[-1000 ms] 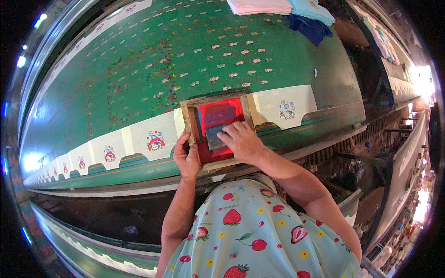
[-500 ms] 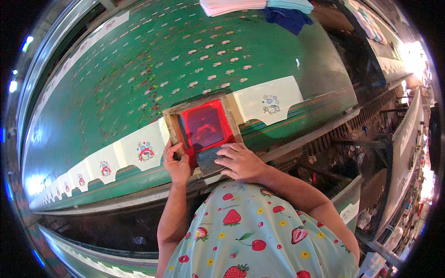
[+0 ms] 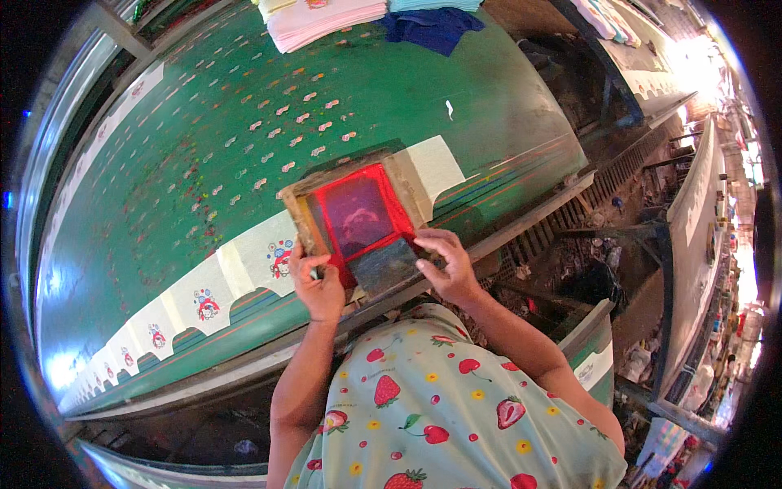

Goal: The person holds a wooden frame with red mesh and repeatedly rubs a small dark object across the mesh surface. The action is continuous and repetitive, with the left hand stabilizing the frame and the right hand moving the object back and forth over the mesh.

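Note:
A wooden screen-printing frame (image 3: 295, 222) lies on the row of white fabric pieces near the table's front edge. Red ink rims its mesh (image 3: 358, 216), which looks purple in the middle. Across the near end of the frame rests a dark grey flat blade, apparently a squeegee (image 3: 383, 267). My left hand (image 3: 319, 287) is closed on the frame's near left corner, fingers bent. At the near right corner, my right hand (image 3: 450, 265) grips with its thumb and fingers; its palm side is partly hidden. Just left of the frame, a fabric piece (image 3: 275, 254) bears a red and blue print.
The long green table (image 3: 228, 147) carries rows of small printed marks. More printed white pieces (image 3: 208, 295) run leftward along its edge. Folded pink cloths (image 3: 326, 24) and a dark blue cloth (image 3: 432, 28) lie at the far side. A slatted rail (image 3: 554, 220) extends to the right.
The frame has moved right along the row, uncovering a red-printed piece and covering the blue-printed one. My right hand has gone from the squeegee to the frame's right corner. The view has shifted.

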Motion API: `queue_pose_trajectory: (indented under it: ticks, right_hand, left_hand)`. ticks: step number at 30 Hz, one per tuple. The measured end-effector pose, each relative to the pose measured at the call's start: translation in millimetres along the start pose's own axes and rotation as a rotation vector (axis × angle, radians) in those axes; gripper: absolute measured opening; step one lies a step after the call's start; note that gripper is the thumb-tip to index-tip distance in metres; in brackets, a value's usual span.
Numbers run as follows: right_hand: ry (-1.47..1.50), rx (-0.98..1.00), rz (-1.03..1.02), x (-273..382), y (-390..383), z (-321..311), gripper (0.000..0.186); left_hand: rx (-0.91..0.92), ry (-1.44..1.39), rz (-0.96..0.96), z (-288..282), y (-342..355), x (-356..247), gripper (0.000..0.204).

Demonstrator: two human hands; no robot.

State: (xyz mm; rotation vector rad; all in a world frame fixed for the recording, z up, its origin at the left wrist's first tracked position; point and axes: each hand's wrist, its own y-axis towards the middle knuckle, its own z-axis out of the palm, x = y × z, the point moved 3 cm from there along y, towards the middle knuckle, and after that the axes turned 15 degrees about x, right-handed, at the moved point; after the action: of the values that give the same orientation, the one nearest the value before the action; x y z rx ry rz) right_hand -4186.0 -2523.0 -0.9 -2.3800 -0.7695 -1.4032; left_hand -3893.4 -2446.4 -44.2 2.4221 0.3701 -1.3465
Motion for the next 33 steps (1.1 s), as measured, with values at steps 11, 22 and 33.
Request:
queue_pose_trajectory:
  ticks: [11,22,33]
  right_hand:
    - [-0.013,0.019,0.037,-46,-8,-82,0.045]
    - [-0.334,0.084,-0.136,-29,2,-85,0.038]
    - [-0.547,0.467,-0.351,7,27,-65,0.044]
  left_hand:
    - [-0.019,-0.149,-0.001,94,12,-38,0.031]
    - [-0.031,-0.152,-0.066,95,10,-39,0.025]
    - [-0.026,-0.18,-0.095,94,11,-42,0.022]
